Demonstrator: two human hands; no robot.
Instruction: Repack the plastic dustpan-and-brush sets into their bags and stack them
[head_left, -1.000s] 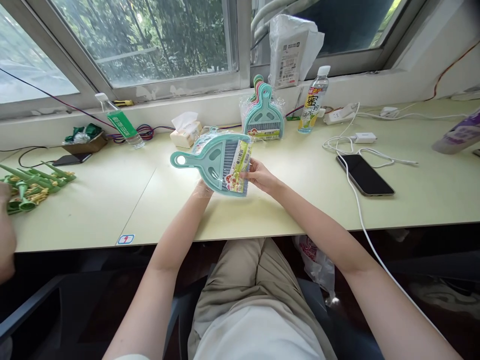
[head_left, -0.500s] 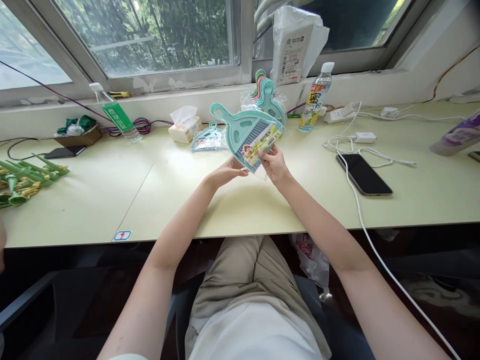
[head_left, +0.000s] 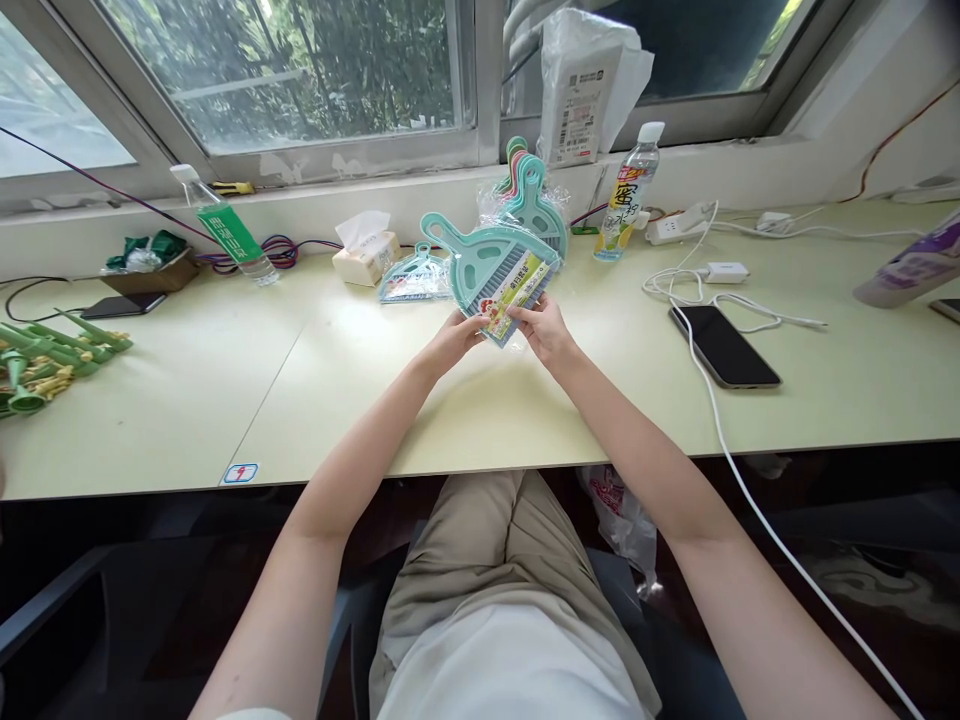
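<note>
A teal dustpan and brush set [head_left: 487,262], with a yellow-green label and clear wrapping along its lower edge, is held tilted above the table. My left hand [head_left: 452,342] grips its lower left corner, thumb on the front. On the lower right side, my right hand [head_left: 546,328] pinches it with the thumb over the label. The fingers behind the set are hidden. Beyond it stands a stack of wrapped dustpan sets [head_left: 534,205] in teal, green and red against the wall. Another wrapped set [head_left: 415,278] lies flat to the left, partly covered by the held one.
A tissue pack [head_left: 366,255] and a green-labelled bottle [head_left: 229,232] stand at the back left. To the right are a drink bottle [head_left: 628,195], a black phone [head_left: 726,345] and a white cable [head_left: 709,390] hanging over the edge. Green plastic pieces [head_left: 56,355] lie far left.
My left hand has shifted from beneath the dustpan set to its lower left corner, with the thumb now on the front. The set has turned slightly, and the view has moved a little.
</note>
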